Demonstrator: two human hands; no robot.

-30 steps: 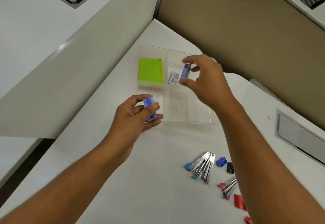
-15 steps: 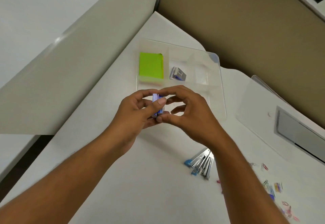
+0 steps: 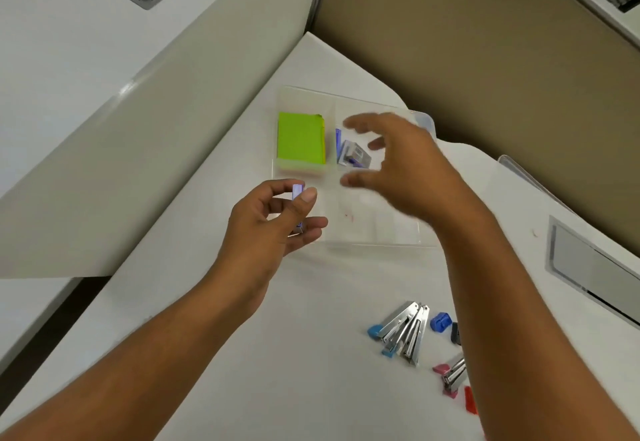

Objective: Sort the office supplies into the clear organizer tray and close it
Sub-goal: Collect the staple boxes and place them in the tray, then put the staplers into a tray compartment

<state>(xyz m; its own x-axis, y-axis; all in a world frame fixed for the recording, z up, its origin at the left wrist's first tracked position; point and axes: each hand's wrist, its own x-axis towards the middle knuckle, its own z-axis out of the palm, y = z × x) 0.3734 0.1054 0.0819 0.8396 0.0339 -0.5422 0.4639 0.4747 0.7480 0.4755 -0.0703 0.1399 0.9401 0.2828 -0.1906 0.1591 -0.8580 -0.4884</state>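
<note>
The clear organizer tray [image 3: 381,243] lies on the white desk with a green sticky-note pad [image 3: 300,139] in its far left compartment. Beside the pad, small blue-and-grey staple boxes [image 3: 354,155] lie in the neighbouring compartment. My right hand [image 3: 405,166] hovers just above them, blurred, fingers spread and holding nothing. My left hand [image 3: 273,222] sits at the tray's near left corner, pinching a small blue staple box [image 3: 298,193] between thumb and fingers. Several mini staplers [image 3: 403,333] lie on the desk near me.
A blue piece [image 3: 440,322], a black piece [image 3: 455,334], a pink stapler [image 3: 453,375] and a red piece [image 3: 469,400] lie by my right forearm. The clear lid [image 3: 519,177] rests right of the tray. Partition walls [image 3: 156,149] bound the desk; a metal cable hatch [image 3: 595,269] is at right.
My right hand left my left hand, carried a staple box to the tray and let go; a further box now lies in the compartment. My left hand still holds one.
</note>
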